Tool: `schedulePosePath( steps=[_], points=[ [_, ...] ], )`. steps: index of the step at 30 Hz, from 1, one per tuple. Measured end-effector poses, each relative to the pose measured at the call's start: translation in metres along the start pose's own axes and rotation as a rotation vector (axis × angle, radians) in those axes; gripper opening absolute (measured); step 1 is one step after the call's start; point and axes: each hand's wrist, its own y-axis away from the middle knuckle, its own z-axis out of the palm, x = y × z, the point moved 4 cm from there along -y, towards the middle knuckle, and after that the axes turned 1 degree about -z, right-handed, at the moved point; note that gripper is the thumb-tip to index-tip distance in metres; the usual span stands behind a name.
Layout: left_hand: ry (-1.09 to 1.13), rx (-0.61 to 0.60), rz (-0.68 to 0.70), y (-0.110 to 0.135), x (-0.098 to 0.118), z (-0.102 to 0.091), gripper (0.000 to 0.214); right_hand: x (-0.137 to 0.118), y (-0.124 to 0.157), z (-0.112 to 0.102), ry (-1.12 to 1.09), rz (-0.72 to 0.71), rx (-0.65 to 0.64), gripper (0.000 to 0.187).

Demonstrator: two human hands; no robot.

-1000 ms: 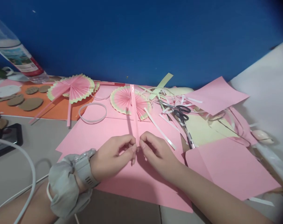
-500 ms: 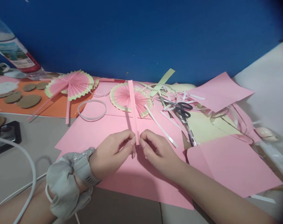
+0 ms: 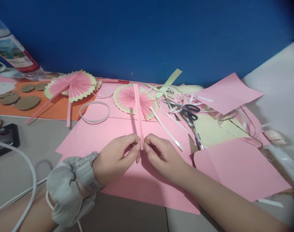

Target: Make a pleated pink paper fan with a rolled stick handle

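Note:
Between my two hands stands a narrow folded pink paper strip (image 3: 138, 116), its long end pointing away from me. My left hand (image 3: 120, 154) pinches the near end from the left, thumb and fingers closed on it. My right hand (image 3: 162, 156) pinches the same end from the right. Behind the strip lies a pleated paper fan (image 3: 124, 98), pink with a pale yellow-green rim, partly hidden by the strip. Pink paper sheets (image 3: 88, 137) spread beneath my hands. A thin white strip (image 3: 166, 129) rests on them, right of the fan.
Left are a second pleated fan (image 3: 81, 84) with pink sticks, a tape ring (image 3: 95, 112), cardboard discs (image 3: 28, 102), a bottle (image 3: 18, 54) and a phone (image 3: 6, 140). Right are black-handled scissors (image 3: 190, 112), paper scraps, a pen (image 3: 198, 141) and pink sheets (image 3: 241, 169). A blue wall (image 3: 147, 38) rises behind.
The view has shifted slightly, so things sit a little further left. Both hands keep their pinch on the pink strip, which looks turned slightly, narrower near my fingers.

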Motion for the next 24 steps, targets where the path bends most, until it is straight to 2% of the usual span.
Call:
schedulePosePath(
  steps=[6, 14, 24],
  points=[
    [0.009, -0.018, -0.004, 0.0005, 0.0002, 0.0011, 0.017, -0.0012, -0.0009, -0.0002, -0.033, 0.003, -0.015, 0.018],
    [0.018, -0.036, -0.003, 0.0011, 0.0017, 0.0015, 0.017, -0.0011, 0.0, -0.0013, -0.141, -0.131, -0.041, 0.027],
    [0.045, -0.028, 0.006, -0.0002, 0.0008, 0.0012, 0.016, -0.0019, 0.0022, 0.0, -0.075, -0.167, -0.022, 0.029]
  ],
)
